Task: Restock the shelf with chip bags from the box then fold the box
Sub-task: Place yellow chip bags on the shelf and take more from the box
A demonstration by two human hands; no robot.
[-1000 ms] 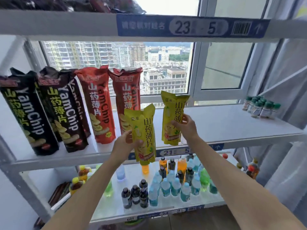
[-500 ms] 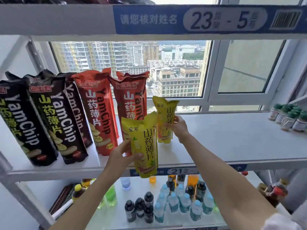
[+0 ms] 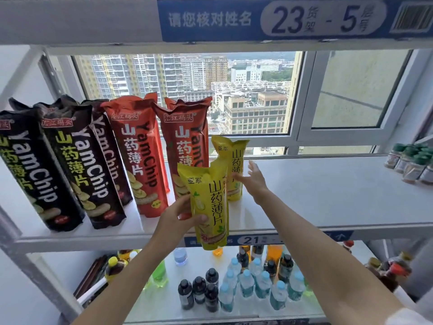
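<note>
Whereas half a second ago the right hand gripped the rear yellow chip bag, it has now let go: its fingers are spread and straight, at most brushing the bag's right edge. That bag stands upright on the white shelf, just right of the red YamChip bags and unsupported by the hand. Judgement: this placement is complete, provided the bag does not tip.

The left hand grips the second yellow chip bag round its lower half, thumb across the front. This bag is held upright in front of the shelf edge, its base hanging below the shelf label strip; it is not yet shelved. The likely next step is to set it in front of or beside the first.

Black YamChip bags lean at the left end. Small green-capped jars stand at the far right. Bottled drinks fill the shelf below. No box is in view, so remaining stock and the folding step cannot be assessed.
</note>
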